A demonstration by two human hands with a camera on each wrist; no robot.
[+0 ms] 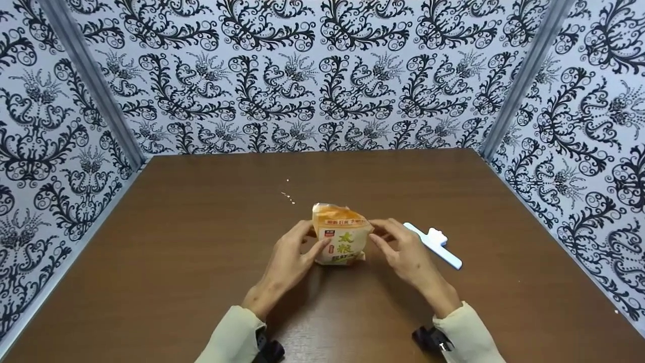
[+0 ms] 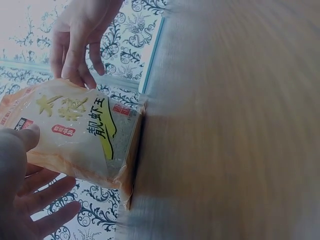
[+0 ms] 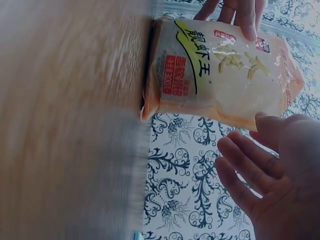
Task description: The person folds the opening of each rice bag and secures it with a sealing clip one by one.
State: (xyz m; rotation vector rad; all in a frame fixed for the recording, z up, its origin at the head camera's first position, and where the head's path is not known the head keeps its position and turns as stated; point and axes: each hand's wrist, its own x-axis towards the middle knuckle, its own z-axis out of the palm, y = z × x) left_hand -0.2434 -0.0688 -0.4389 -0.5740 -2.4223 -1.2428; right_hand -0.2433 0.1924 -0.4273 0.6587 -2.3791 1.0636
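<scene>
On the tabletop (image 1: 176, 252), the bag (image 1: 343, 244) stands between both hands. The left hand (image 1: 287, 254) has its grip clamped on the bag, thumb in front; the right hand (image 1: 412, 256) touches the opposite edge, though I cannot tell whether that grip pinches. This looks like steadying the bag; next probably calls for folding its top, then fetching the clip (image 1: 432, 244) near the right hand.

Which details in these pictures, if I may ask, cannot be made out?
Bag: its back is hidden by its own front in all views.
White specks: too small to identify in the head view.
Left hand: cut off by the top edge in the right wrist view.
Pale blue thing: cut off by the bottom edge in the right wrist view; unidentifiable there.
</scene>
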